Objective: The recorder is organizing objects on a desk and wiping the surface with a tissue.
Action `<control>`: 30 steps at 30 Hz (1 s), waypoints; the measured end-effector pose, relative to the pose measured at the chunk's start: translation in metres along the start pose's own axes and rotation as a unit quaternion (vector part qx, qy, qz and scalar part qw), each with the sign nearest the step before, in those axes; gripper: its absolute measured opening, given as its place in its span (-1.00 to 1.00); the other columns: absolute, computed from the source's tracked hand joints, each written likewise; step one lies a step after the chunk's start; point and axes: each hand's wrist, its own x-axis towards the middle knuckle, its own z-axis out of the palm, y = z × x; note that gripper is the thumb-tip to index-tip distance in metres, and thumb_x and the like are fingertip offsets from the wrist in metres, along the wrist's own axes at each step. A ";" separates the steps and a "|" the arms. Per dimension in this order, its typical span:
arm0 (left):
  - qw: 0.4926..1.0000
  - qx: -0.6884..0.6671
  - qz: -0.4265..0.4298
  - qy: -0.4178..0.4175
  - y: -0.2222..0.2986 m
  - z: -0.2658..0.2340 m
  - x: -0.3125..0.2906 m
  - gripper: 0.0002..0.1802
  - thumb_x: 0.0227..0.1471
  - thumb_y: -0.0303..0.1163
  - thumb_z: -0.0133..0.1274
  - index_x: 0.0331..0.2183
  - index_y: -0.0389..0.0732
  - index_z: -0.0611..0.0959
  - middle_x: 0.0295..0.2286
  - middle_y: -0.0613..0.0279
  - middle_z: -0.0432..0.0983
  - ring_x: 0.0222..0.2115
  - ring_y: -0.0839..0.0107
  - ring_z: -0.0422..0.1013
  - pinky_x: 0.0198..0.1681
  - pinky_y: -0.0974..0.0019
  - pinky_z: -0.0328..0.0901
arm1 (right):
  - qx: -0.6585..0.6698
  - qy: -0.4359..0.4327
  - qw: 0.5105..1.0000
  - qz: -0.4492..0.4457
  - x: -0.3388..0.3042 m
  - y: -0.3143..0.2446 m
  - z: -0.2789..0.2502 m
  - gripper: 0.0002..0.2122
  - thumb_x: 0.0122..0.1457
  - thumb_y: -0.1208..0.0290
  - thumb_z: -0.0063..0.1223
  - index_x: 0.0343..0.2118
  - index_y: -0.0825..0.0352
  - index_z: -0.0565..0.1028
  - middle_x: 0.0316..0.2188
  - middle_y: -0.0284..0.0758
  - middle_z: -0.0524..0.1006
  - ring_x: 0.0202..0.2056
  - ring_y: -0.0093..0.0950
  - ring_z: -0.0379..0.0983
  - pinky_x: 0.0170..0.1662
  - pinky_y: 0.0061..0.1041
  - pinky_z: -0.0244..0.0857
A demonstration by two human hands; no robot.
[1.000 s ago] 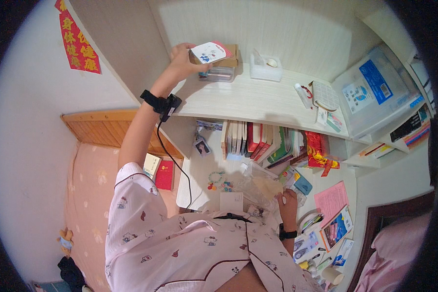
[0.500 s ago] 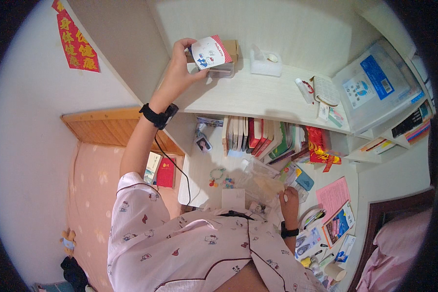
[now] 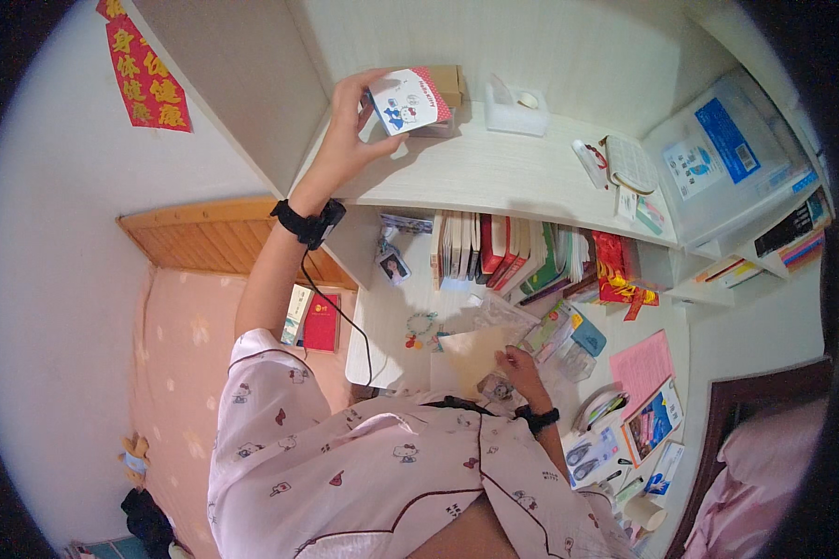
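Observation:
High on the left, my left hand grips a small white box printed with a cartoon and a red dotted edge. It is held over the shelf's left end, in front of a brown cardboard box. Lower down, above the desk, my right hand pinches the right edge of a cream sheet of paper. The sheet covers part of the desk. A beaded bracelet lies just left of it, and clear plastic packaging lies behind it.
On the upper shelf stand a clear tray, a quilted white pouch and a large clear storage box. A row of books stands beneath. Papers and small packages crowd the desk's right side. A black cable hangs from my left wrist.
My right hand has moved left over the desk, bringing the cream sheet with it. My left hand still holds the white box in nearly the same place.

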 end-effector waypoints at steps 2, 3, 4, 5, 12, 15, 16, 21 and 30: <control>0.994 0.107 0.020 -0.026 -0.005 -0.002 -0.001 -0.27 -0.19 -0.42 0.31 0.07 -0.04 0.41 0.06 0.15 0.07 0.17 0.22 0.08 0.22 0.09 0.16 | -0.052 -0.017 0.998 0.022 0.011 0.014 0.015 -0.72 0.19 0.26 0.06 -0.45 0.43 0.45 -0.48 -0.19 0.48 -0.46 -0.38 0.38 -0.33 -0.42 0.30; 0.994 0.107 0.020 -0.027 -0.004 -0.001 -0.001 -0.27 -0.19 -0.42 0.31 0.07 -0.04 0.41 0.06 0.15 0.07 0.17 0.22 0.08 0.22 0.09 0.16 | -0.099 -0.008 0.995 0.013 0.016 0.021 0.023 -0.70 0.19 0.23 0.05 -0.46 0.43 0.43 -0.51 -0.15 0.47 -0.47 -0.33 0.38 -0.35 -0.37 0.28; 0.996 0.086 0.015 -0.015 -0.002 0.001 -0.001 -0.33 -0.19 -0.42 0.31 0.03 -0.02 0.46 0.07 0.16 0.06 0.16 0.23 0.09 0.22 0.11 0.16 | -0.146 0.001 0.989 0.005 0.019 0.028 0.028 -0.68 0.18 0.20 0.04 -0.47 0.43 0.40 -0.53 -0.12 0.45 -0.48 -0.28 0.38 -0.37 -0.32 0.26; 0.998 0.067 0.010 -0.003 0.000 0.002 -0.001 -0.38 -0.19 -0.41 0.32 -0.01 0.01 0.52 0.08 0.16 0.05 0.16 0.24 0.09 0.21 0.13 0.17 | -0.144 0.001 0.989 0.007 0.023 0.037 0.033 -0.68 0.18 0.20 0.04 -0.47 0.43 0.40 -0.53 -0.12 0.45 -0.48 -0.28 0.38 -0.37 -0.32 0.26; 1.000 0.008 -0.017 0.011 0.010 0.001 -0.016 -0.32 -0.19 -0.47 0.30 0.04 -0.09 0.48 0.07 0.22 0.06 0.14 0.28 0.12 0.20 0.23 0.16 | -0.229 0.026 0.973 0.021 0.021 0.044 0.042 -0.65 0.19 0.15 0.01 -0.24 0.41 0.38 -0.34 -0.05 0.46 -0.30 -0.10 0.40 -0.21 -0.23 0.31; 0.988 -0.155 -0.013 -0.011 0.051 0.011 -0.030 -0.40 -0.10 -0.51 0.23 0.04 -0.23 0.47 0.09 0.15 0.09 0.11 0.35 0.18 0.20 0.33 0.15 | -0.136 0.054 0.989 -0.012 0.012 0.007 0.035 -0.58 0.16 0.19 0.09 -0.05 0.40 0.35 -0.11 -0.10 0.43 -0.10 -0.17 0.38 -0.03 -0.30 0.29; 0.987 -0.161 -0.018 -0.018 0.068 0.016 -0.039 -0.40 -0.10 -0.51 0.23 0.04 -0.23 0.47 0.09 0.15 0.09 0.11 0.35 0.18 0.20 0.33 0.15 | -0.029 0.033 0.999 0.004 0.007 -0.024 0.027 -0.51 0.14 0.23 0.14 0.06 0.39 0.31 0.02 -0.12 0.38 0.02 -0.21 0.34 0.06 -0.33 0.25; 0.674 -0.658 -0.322 -0.093 0.127 0.071 -0.089 -0.19 0.10 -0.18 0.08 0.22 -0.33 0.11 0.23 -0.10 -0.03 0.25 0.05 -0.02 0.29 0.23 0.06 | 0.013 0.068 0.973 -0.221 -0.019 -0.173 -0.008 -0.16 0.00 0.29 0.31 0.28 0.32 0.02 0.26 -0.13 0.10 0.25 -0.25 0.09 0.23 -0.22 0.07; 0.483 -0.744 -0.457 -0.070 0.134 0.140 -0.138 -0.10 0.15 0.11 -0.09 0.20 -0.42 0.08 0.19 -0.15 0.00 0.22 -0.01 0.01 0.27 0.23 0.08 | -0.195 0.281 0.886 -0.313 -0.036 -0.228 -0.042 -0.03 -0.16 0.17 0.40 0.29 0.33 0.03 0.31 -0.09 0.02 0.29 -0.09 -0.03 0.30 -0.15 -0.13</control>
